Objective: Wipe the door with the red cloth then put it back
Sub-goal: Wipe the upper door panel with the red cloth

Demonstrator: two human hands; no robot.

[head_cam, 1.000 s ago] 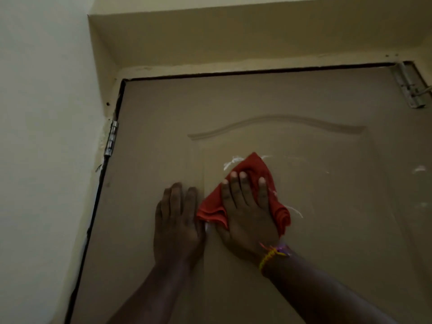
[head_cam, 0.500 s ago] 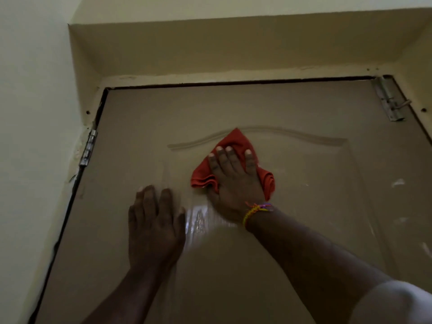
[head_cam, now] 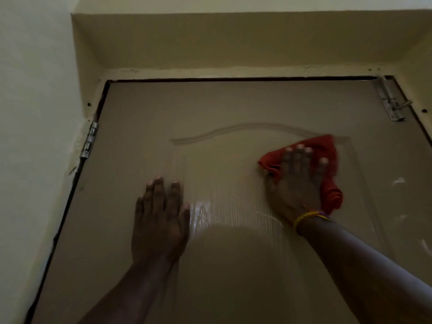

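Note:
A beige panelled door (head_cam: pixel 233 108) fills the view, seen from below. My right hand (head_cam: pixel 297 183) lies flat on the red cloth (head_cam: pixel 327 150) and presses it against the upper right of the door's raised panel, close to the arched moulding. The cloth sticks out above the fingers and to the right of the palm. My left hand (head_cam: pixel 161 220) rests flat on the door at lower left of the panel, fingers together, holding nothing. A damp shine shows on the panel between the two hands.
A metal hinge (head_cam: pixel 90 140) sits on the door's left edge beside the cream wall (head_cam: pixel 35 113). A latch bolt (head_cam: pixel 389 101) is fixed at the top right corner. White smears (head_cam: pixel 398 181) mark the door right of the cloth. The lintel recess (head_cam: pixel 233 43) overhangs above.
My right hand has slid the red cloth up from the panel's middle and then across to the right. My left hand has stayed flat on the door.

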